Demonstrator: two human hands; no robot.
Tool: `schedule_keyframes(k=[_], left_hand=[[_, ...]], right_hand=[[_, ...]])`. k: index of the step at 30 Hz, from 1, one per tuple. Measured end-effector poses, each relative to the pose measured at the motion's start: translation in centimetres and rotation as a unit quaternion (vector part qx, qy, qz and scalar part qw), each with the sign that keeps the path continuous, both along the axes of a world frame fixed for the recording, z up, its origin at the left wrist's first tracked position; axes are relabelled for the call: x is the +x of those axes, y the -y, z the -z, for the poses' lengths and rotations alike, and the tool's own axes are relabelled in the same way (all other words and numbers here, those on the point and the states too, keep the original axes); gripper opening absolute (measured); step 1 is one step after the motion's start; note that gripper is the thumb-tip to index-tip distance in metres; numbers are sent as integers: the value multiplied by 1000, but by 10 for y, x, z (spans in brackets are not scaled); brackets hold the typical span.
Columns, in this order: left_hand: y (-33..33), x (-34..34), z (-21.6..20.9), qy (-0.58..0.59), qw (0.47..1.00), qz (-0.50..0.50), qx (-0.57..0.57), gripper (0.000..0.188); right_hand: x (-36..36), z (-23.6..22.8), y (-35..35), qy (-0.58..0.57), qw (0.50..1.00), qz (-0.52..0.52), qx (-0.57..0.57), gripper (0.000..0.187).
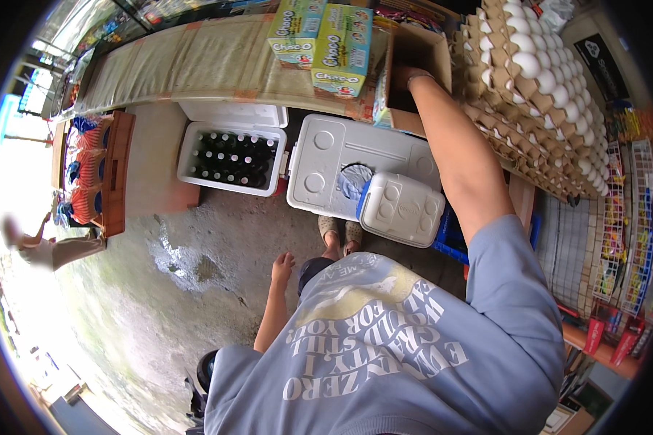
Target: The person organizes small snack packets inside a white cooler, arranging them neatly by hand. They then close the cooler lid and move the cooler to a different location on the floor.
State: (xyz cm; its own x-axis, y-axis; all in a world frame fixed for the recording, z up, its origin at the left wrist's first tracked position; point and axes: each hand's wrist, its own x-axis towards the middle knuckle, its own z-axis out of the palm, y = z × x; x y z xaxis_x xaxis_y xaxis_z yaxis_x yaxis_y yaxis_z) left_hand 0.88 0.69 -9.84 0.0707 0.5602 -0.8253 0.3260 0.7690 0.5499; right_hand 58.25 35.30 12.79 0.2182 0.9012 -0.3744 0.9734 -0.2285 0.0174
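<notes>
My right arm reaches forward over the counter, and my right hand point(408, 75) is inside an upright cardboard box point(442, 54). The box's wall and shadow hide its fingers, so what it touches cannot be seen. Left of the box stand two yellow-green snack boxes point(341, 54), side by side on the counter. My left hand point(283, 268) hangs low beside my body above the concrete floor, its fingers loosely bent with nothing in them.
Tall stacked trays of white eggs point(551, 80) rise right of my right arm. Below the counter point(218, 65) are an open cooler point(185, 170) of dark bottles, a large closed cooler point(315, 156) and a smaller one point(403, 210). Another person point(51, 250) is far left.
</notes>
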Motion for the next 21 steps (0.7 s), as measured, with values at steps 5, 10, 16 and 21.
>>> schedule_keyframes(k=[5,10,16,21], left_hand=[[39,-48,-4,-46,995,-80,-48,46],[73,-74,22,-66,987,-47,-137,44],[26,-49,36,-35,994,25,-101,43],[-64,-7,22,-17,994,105,-16,49]], right_hand=[[2,15,-5,-14,991,-91,101,37],[12,-43,-12,0,991,-130,-6,29],[-17,-156,34,-28,984,-139,107,20],[-31,-206,77,-56,975,-107,189,10]])
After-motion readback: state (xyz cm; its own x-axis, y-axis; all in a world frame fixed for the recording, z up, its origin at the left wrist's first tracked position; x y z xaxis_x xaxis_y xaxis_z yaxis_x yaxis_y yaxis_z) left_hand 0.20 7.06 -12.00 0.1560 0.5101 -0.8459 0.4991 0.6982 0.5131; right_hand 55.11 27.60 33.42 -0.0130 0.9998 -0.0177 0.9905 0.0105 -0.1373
